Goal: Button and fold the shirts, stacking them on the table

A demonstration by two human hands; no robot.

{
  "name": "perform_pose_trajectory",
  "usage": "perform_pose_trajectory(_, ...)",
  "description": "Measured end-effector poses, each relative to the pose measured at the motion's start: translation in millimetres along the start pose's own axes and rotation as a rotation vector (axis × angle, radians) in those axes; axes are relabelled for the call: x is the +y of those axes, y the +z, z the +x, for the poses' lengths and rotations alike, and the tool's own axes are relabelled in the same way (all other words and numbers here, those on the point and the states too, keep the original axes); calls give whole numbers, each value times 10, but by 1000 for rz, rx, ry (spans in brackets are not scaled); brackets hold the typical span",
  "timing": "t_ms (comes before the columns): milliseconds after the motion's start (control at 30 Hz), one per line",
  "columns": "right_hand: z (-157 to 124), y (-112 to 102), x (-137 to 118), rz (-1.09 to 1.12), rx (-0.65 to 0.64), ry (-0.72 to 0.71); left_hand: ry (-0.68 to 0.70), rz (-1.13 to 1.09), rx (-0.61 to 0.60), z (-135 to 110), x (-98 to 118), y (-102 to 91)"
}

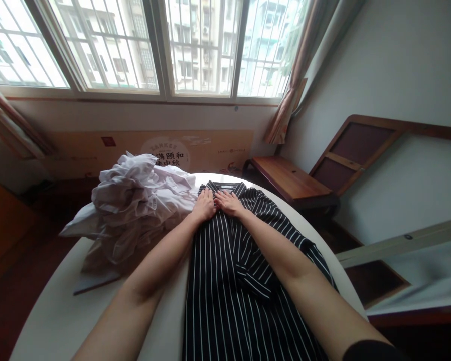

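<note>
A black shirt (217,271) with white stripes lies spread on the white round table, its collar at the far end. One sleeve (257,281) is folded in across the front. My left hand (204,204) rests flat on the shirt's left shoulder, just below the collar, fingers stretched forward. Close beside it, my right hand (228,202) lies on the cloth under the collar with its fingers extended. Both hands press on the fabric from above, and neither grips anything that I can see. Part of the shirt's right side is hidden under my right forearm.
A heap of crumpled white shirts (135,210) is piled on the left of the table (59,311). Beyond the table's right edge stand a low wooden bench (285,175) and a wooden panelled frame (355,145). Barred windows and a printed banner (210,145) are behind.
</note>
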State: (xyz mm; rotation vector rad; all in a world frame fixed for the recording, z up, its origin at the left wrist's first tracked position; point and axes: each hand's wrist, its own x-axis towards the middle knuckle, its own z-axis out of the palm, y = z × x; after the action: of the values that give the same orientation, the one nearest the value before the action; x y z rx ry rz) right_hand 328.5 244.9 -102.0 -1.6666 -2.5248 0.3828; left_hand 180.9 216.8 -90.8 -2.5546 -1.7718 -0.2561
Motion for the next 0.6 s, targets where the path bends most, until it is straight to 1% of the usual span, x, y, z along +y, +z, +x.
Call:
perform_pose_trajectory(67,47,-13,-5,-34,13,4,-25,-8,34,-291,98,-93)
perform_pose_trajectory(133,100,-29,-21,-53,18,22,10,-22,37,-667,215,-152)
perform_pose_trajectory(200,145,-53,-53,-60,18,45,75,-52,-4,-1030,308,-163)
perform_pose_trajectory(267,166,-88,-109,-61,27,62,115,-86,-69,-1278,348,-131)
perform_pose_trajectory(333,142,-123,-189,-55,69,69,132,-102,-124,-1361,327,-80)
perform_pose_trajectory(433,-7,-131,-323,-18,117,19,147,-93,-146,-1256,234,-24)
perform_pose_trajectory(467,-83,-114,-360,0,98,-17,157,-90,-143,-1201,203,-18)
perform_pose_trajectory(533,-253,-54,-411,22,15,-92,188,-89,-132,-1125,162,-26)
perform_pose_trajectory(600,-405,21,-433,6,-52,-140,230,-93,-124,-1135,154,-49)
